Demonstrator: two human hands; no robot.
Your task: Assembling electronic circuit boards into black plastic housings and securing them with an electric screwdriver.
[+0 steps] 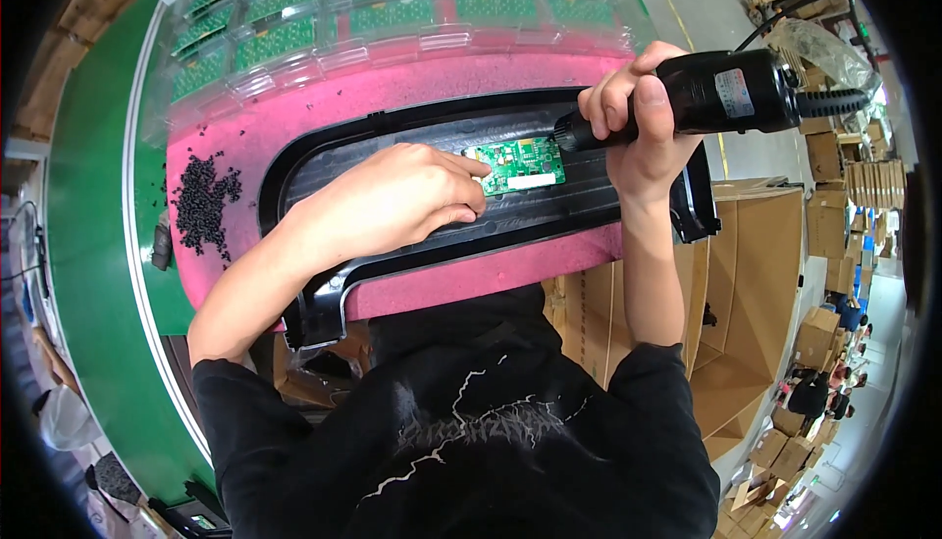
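A green circuit board [535, 158] lies in a long black plastic housing [339, 161] in front of me. My left hand [417, 196] reaches in from the left with bent fingers, its fingertips holding the board's left end. My right hand [638, 117] is wrapped round a black corded electric screwdriver [721, 93]. The tool lies nearly level, its front end at the board's upper right corner. Whether its bit touches a screw is hidden from this angle.
Many small black screws [203, 204] are heaped on the pink mat [471, 269] left of the housing. Clear trays [392, 19] of green boards stand at the back. A cardboard box [751, 284] sits open at the right. The screwdriver's cable [829, 102] runs off right.
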